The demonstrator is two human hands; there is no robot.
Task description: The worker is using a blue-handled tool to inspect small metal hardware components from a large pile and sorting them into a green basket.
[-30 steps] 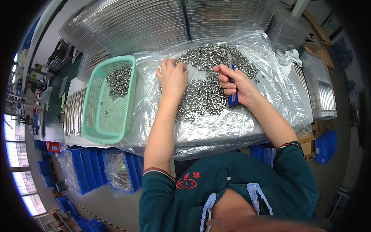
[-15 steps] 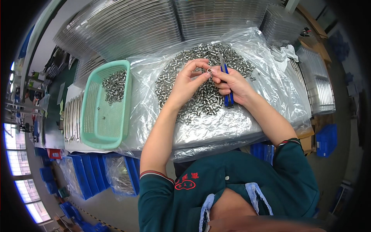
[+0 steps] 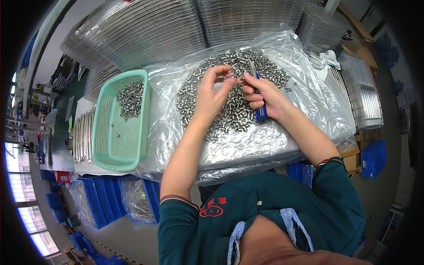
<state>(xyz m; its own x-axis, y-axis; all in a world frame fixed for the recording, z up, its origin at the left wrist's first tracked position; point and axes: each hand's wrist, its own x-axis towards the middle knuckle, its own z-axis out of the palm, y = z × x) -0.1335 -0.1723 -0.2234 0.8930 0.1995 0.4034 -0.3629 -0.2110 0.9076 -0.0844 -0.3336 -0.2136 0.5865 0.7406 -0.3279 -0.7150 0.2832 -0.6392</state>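
Note:
My right hand [image 3: 268, 97] is closed round a blue utility knife [image 3: 260, 106], its blade pointing away from me. A small metal part [image 3: 241, 81], mostly hidden, is at the tips of the same hand's thumb and forefinger. My left hand [image 3: 213, 92] is beside it, its thumb tip close to that part and its fingers curved and apart from the thumb. Whether the thumb touches the part I cannot tell. Both hands are over a wide pile of small shiny metal fittings [image 3: 234, 117] on clear plastic sheeting [image 3: 168, 88].
At the left stands a green plastic basket [image 3: 97, 128] with more small metal pieces in its far part. Stacked clear trays [image 3: 145, 35] line the back of the table. A white cloth [image 3: 324, 59] lies at the right. Blue bins [image 3: 101, 198] stand below the table's left front.
My left thumb and fingers have spread apart, and the left hand has shifted slightly left. The metal ring seen between both hands' fingertips is now mostly hidden at the right fingertips. The knife stays put.

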